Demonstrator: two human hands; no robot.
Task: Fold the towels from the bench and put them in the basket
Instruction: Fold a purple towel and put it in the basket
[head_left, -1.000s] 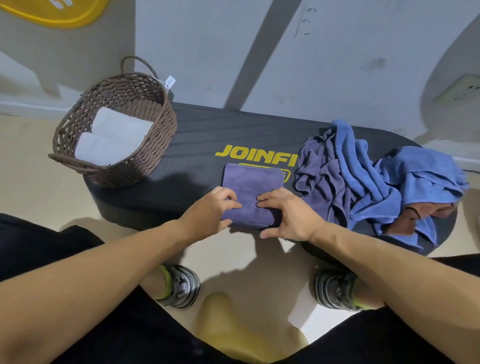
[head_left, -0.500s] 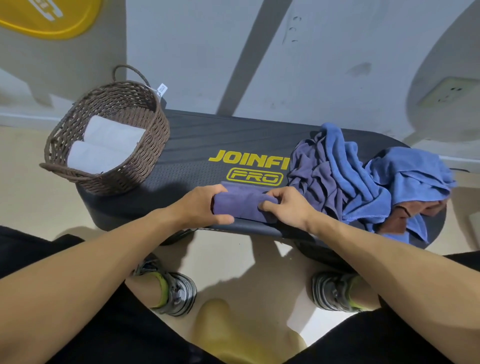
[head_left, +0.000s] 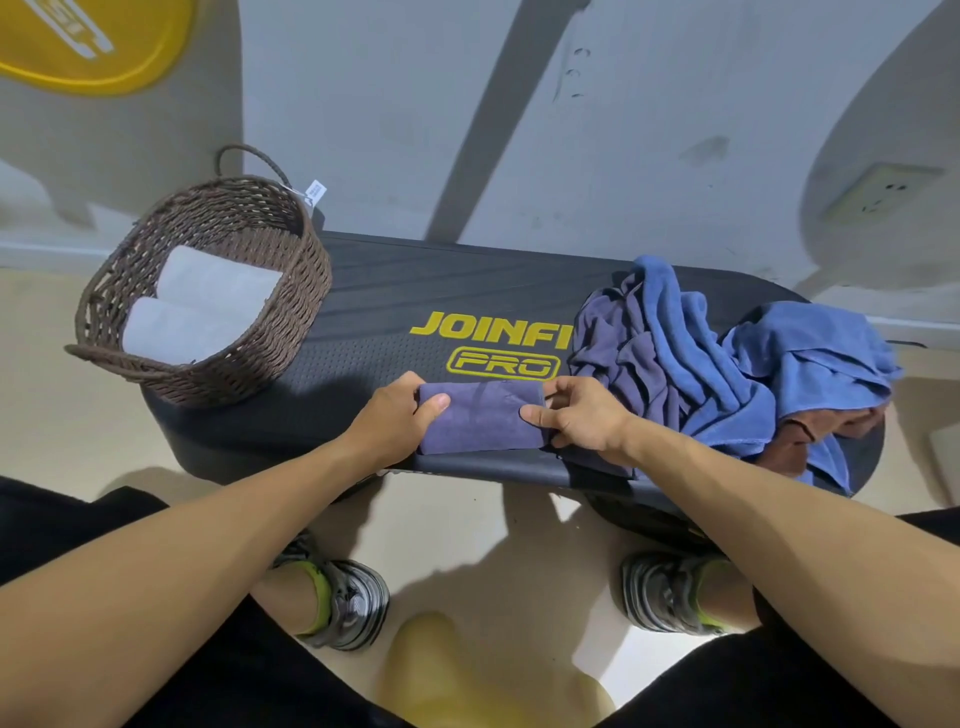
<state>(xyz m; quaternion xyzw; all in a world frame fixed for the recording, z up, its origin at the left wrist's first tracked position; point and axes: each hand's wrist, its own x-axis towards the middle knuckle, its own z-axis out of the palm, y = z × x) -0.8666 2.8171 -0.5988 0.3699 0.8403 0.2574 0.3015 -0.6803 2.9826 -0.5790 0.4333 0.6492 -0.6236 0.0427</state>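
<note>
So far: roughly a third of the way, by my reckoning.
Done: two pale folded towels (head_left: 192, 306) lie side by side in the wicker basket (head_left: 291, 312), which stands at the left end of the worktop (head_left: 374, 291).
In hand: a purple towel (head_left: 480, 421), folded to a compact oblong, sits at the worktop's near edge just below the yellow logo; it looks ready to carry to the basket.
Left hand (head_left: 395, 415): grips the towel's left end, thumb on top, fingers curled behind.
Right hand (head_left: 584, 418): grips the right end, thumb pressed on top, fingers curled around the end.
Left to do: the heap of loose towels (head_left: 727, 364) at the right end, purple, blue and brown, all unfolded.
Hard to tell: how many towels the heap holds; whether more lie under the pale pair; the fingertips behind the folded towel.
</note>
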